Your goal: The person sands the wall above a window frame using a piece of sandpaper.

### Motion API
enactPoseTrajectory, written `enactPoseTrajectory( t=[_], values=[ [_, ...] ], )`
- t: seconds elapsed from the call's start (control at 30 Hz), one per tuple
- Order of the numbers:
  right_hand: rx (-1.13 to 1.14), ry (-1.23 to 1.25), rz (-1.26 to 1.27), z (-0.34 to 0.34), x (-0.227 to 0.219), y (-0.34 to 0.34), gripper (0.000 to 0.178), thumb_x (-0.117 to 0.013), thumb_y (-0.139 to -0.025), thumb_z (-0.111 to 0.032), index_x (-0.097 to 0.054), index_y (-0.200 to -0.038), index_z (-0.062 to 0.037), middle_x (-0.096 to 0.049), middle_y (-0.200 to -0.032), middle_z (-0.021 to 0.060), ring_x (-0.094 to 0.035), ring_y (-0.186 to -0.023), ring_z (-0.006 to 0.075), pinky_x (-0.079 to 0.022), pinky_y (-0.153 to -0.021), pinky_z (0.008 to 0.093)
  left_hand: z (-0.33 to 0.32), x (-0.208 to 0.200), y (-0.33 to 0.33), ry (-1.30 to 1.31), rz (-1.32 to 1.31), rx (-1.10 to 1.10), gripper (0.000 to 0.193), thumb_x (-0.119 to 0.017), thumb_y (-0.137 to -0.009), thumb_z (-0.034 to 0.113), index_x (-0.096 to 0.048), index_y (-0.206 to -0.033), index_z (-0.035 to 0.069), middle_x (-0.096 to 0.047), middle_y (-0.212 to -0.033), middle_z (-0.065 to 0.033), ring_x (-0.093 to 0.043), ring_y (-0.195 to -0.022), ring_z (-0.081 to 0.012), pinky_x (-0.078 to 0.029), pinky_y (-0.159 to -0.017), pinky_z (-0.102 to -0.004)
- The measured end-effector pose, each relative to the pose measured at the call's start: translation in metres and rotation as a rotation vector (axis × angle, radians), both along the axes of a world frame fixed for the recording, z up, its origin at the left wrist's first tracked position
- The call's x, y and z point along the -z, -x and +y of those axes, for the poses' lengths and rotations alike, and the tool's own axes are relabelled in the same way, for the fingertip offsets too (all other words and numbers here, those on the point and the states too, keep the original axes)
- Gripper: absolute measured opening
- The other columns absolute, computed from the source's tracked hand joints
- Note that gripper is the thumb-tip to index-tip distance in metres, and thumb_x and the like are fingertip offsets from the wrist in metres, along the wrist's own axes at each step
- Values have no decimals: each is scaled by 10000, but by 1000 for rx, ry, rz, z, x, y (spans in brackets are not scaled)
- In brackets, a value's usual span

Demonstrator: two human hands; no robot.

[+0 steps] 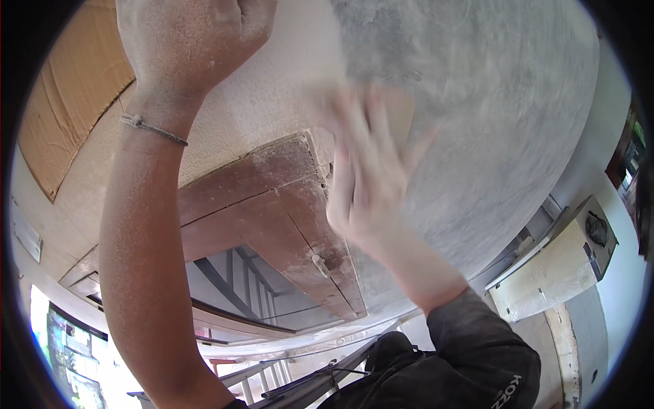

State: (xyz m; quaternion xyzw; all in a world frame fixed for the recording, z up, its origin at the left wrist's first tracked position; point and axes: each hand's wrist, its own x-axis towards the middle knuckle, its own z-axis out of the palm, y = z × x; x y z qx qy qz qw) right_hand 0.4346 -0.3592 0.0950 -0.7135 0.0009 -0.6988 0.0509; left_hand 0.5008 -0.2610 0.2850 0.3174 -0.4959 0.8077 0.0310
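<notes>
My right hand (371, 167), smeared by motion, lies over a flat tan pad (403, 116) pressed to the plastered surface, its fingers stretched across it. The pad's kind is blurred; it resembles a sanding block. Under it, pale plaster (293, 82) meets mottled grey plaster (490, 102). At the upper left, dust coats my left hand (194, 37); its fingers run off the top edge, so their grip is hidden. A cord bracelet (155, 129) circles that wrist. Between my forearms is the corner of a reddish-brown wooden frame (266, 163), powdered with white dust, with a small latch (320, 264).
Brown cardboard (78, 88) covers an area at the left. A ladder (272, 375) and dark bars show low in the view. Toward the right stands a cream box-like unit (545, 283) with a round dark opening. Bright windows (75, 347) show at lower left.
</notes>
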Motion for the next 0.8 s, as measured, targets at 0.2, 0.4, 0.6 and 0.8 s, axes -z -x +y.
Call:
enactPoseTrajectory(
  t=[0.2, 0.4, 0.6, 0.8],
  values=[
    [-31, -102, 42, 1, 78, 9, 392, -397, -945, -212, -523, -1281, -55, -583, -1250, 48, -444, -1273, 254, 104, -1069, 602, -6, -3, -8, 7, 37, 53, 298, -470, -547, 12, -555, -826, 72, -561, -835, -59, -508, -758, -223, -336, -727, -345],
    [52, -34, 93, -8, 1, 13, 410, -409, -933, -217, -510, -1301, -67, -519, -1327, 72, -375, -1324, 246, 79, -1067, 618, 4, -3, -3, 64, 17, -108, 307, -469, -542, 2, -556, -827, 73, -560, -832, -59, -507, -758, -219, -333, -734, -345],
    [130, -52, 199, -14, 73, 14, 434, -342, -962, -236, -467, -1334, -52, -384, -1441, 86, -260, -1378, 303, 93, -1064, 595, -3, -3, -6, 0, 83, 45, 305, -465, -549, 0, -555, -832, 71, -558, -832, -61, -507, -755, -224, -332, -732, -343],
    [281, 76, 209, -14, 17, 16, 438, -342, -962, -267, -494, -1320, -64, -395, -1434, 78, -255, -1380, 303, 113, -1060, 595, 1, -7, -10, 11, -23, 42, 307, -457, -556, -4, -558, -837, 68, -558, -830, -63, -504, -747, -223, -336, -724, -339]
  ],
)
